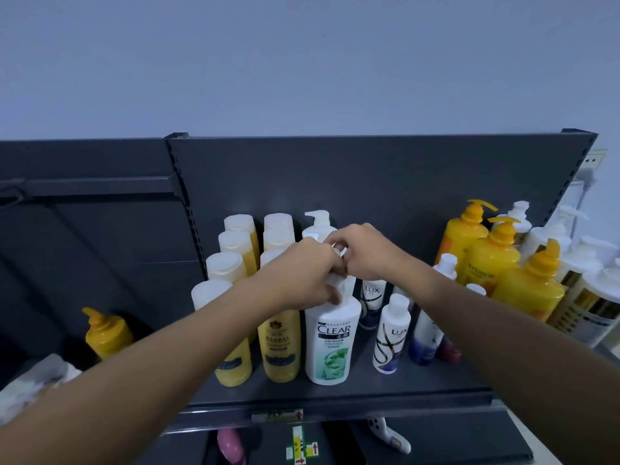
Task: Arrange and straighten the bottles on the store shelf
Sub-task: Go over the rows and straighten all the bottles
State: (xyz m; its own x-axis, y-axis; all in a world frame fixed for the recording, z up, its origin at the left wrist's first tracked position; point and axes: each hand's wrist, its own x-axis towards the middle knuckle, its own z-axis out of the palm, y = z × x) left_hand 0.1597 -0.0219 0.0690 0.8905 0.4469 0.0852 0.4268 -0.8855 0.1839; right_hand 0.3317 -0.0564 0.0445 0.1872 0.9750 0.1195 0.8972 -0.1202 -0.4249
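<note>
A white CLEAR pump bottle (pixel 330 344) stands upright at the front of the dark shelf (pixel 335 396). My left hand (pixel 307 273) grips its neck and pump base. My right hand (pixel 360 251) pinches the pump head from the right; the two hands touch above the bottle. To the left stand two rows of yellow bottles with white caps (pixel 278 350). Another white pump bottle (pixel 318 224) rises behind my hands. Small white LUX bottles (pixel 391 333) stand to the right of the CLEAR bottle.
Large yellow pump bottles (pixel 493 260) and white pump bottles (pixel 583 273) crowd the shelf's right end. A lone yellow pump bottle (pixel 107 333) sits on the left section beside crumpled white plastic (pixel 33 384). A pink item (pixel 229 446) and a white controller (pixel 389 432) lie below.
</note>
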